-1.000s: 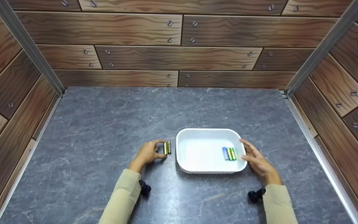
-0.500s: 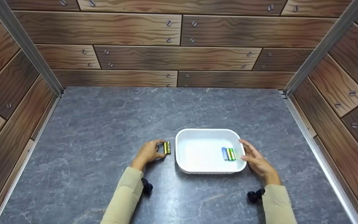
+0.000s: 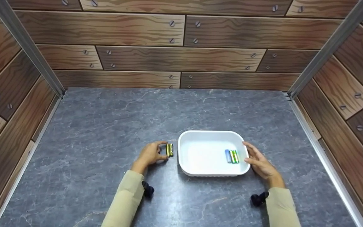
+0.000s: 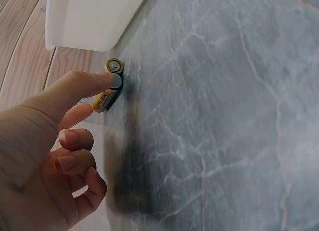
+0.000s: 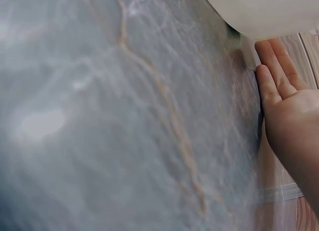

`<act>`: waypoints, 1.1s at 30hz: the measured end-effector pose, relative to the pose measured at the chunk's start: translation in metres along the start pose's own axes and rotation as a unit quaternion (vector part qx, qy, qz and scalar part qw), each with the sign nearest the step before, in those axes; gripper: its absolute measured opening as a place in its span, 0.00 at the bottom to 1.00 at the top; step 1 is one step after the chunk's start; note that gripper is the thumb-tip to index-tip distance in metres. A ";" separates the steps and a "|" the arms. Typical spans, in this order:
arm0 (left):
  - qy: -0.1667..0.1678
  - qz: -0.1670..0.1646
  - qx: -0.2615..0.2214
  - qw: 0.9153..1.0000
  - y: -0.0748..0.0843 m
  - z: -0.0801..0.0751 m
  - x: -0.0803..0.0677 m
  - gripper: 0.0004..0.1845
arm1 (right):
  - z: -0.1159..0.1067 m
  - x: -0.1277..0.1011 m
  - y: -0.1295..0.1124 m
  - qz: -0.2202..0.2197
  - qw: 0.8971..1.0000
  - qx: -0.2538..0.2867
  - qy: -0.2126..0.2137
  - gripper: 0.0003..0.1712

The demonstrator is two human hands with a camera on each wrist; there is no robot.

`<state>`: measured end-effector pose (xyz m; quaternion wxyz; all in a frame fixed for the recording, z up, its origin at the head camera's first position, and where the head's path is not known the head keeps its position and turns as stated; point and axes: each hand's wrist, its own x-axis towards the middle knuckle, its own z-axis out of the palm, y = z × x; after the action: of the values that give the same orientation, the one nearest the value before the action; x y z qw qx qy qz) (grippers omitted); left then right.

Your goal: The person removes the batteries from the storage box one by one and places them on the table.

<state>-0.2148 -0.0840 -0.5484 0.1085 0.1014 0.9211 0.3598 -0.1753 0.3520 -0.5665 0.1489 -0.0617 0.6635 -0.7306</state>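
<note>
Two gold AA-size batteries [image 3: 169,150] lie side by side just left of a white plastic tub [image 3: 213,173]. My left hand [image 3: 149,154] pinches the nearer battery end to end, thumb at one end and index finger at the other. In the left wrist view the thumb tip covers part of that battery's flat end, and the other battery [image 4: 114,66] sits against it on the tub side. My right hand [image 3: 262,164] touches the tub's right end with fingertips and thumb at the rim. From the right wrist, its fingers [image 5: 269,84] look straight beside the tub wall.
Inside the tub, toward its right end, lie a blue battery [image 3: 228,156] and green-and-white batteries [image 3: 234,156] next to it. The grey marbled table [image 3: 121,119] is enclosed by wood-patterned walls [image 3: 137,58] with metal corner posts at the back and sides.
Compared with a second ago, the two gold batteries sit slightly more evenly together. Both hands and the tub stay almost where they were.
</note>
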 end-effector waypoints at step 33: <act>0.027 0.118 -0.032 0.992 0.066 -0.004 -0.014 0.21 | -0.001 0.000 -0.001 0.011 1.000 -0.012 0.004 0.40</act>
<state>-0.1958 -0.0429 -0.4989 0.0437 0.1958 0.8936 0.4016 -0.1760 0.3525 -0.5653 0.1542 -0.0533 0.6733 -0.7212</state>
